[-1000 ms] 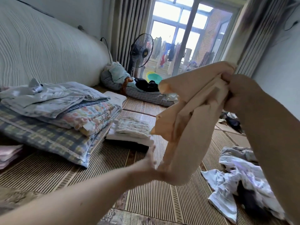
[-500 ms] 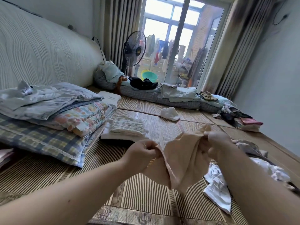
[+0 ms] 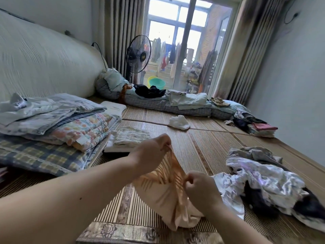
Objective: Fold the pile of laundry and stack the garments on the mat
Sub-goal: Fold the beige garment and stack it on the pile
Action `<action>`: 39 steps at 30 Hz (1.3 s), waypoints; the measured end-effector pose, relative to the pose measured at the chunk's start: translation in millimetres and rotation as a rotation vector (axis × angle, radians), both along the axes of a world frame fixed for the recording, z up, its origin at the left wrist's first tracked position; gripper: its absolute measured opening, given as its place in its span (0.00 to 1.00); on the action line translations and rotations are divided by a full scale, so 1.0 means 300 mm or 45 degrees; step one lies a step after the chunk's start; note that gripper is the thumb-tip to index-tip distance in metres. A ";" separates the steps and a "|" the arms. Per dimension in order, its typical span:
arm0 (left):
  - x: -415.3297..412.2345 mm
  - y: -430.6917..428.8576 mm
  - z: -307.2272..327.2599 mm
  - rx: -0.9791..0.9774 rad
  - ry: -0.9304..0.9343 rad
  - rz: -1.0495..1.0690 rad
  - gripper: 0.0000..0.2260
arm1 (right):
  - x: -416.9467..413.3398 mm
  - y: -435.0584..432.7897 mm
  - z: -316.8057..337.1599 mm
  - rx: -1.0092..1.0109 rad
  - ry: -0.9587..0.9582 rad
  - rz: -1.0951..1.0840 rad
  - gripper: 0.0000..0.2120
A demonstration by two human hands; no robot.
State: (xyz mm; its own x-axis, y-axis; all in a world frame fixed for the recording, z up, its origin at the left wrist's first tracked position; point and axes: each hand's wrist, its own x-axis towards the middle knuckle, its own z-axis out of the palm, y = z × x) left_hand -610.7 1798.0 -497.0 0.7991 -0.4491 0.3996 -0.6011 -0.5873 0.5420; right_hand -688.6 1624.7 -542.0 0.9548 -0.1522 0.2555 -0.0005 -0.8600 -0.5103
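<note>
A thin peach garment [image 3: 165, 196] hangs stretched between my two hands, so sheer that the mat's stripes show through it; its lower end rests bunched on the striped bamboo mat [image 3: 207, 143]. My left hand [image 3: 151, 152] pinches the upper edge, and my right hand [image 3: 200, 187] grips the other edge lower and nearer to me. To the right lies the unfolded laundry pile [image 3: 263, 178] of white, lilac and dark pieces. A small folded stack [image 3: 128, 138] sits on the mat beyond my left hand.
Folded quilts and a plaid pillow [image 3: 52, 131] are stacked at the left against a padded headboard. A white crumpled cloth [image 3: 179, 121] lies mid-mat. Bedding and clothes [image 3: 175, 103] line the far edge, with a standing fan [image 3: 138, 53] and balcony door behind.
The garment came down from face height to just above the mat. My right hand dropped lowest and nearer to me, and the cloth is now pulled taut between both hands.
</note>
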 end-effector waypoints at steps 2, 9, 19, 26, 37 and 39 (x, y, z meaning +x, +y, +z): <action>0.013 0.030 0.034 0.140 -0.094 -0.016 0.02 | 0.005 -0.046 0.020 0.099 -0.078 -0.094 0.10; 0.066 0.102 0.118 0.535 -0.175 0.069 0.04 | 0.034 -0.103 0.205 0.241 -0.538 -0.166 0.08; 0.176 0.263 0.252 0.411 -0.194 0.488 0.05 | 0.016 -0.243 0.613 -0.693 -0.439 -0.105 0.07; 0.169 0.269 0.534 -0.163 -0.090 0.506 0.06 | 0.047 -0.306 0.807 -0.127 -0.470 -0.378 0.08; 0.160 0.290 0.689 -0.763 0.340 0.392 0.04 | 0.057 -0.258 0.902 0.644 -0.475 0.006 0.05; 0.160 0.287 0.687 -0.884 0.384 0.359 0.05 | 0.047 -0.253 0.887 0.394 -0.338 0.042 0.02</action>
State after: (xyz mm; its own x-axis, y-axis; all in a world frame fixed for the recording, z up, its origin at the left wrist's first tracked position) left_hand -562.6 1884.2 -290.9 0.9632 0.0570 0.2627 -0.2504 -0.1646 0.9540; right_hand -674.6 1548.8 -276.0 0.8675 -0.2312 0.4404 0.1906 -0.6634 -0.7236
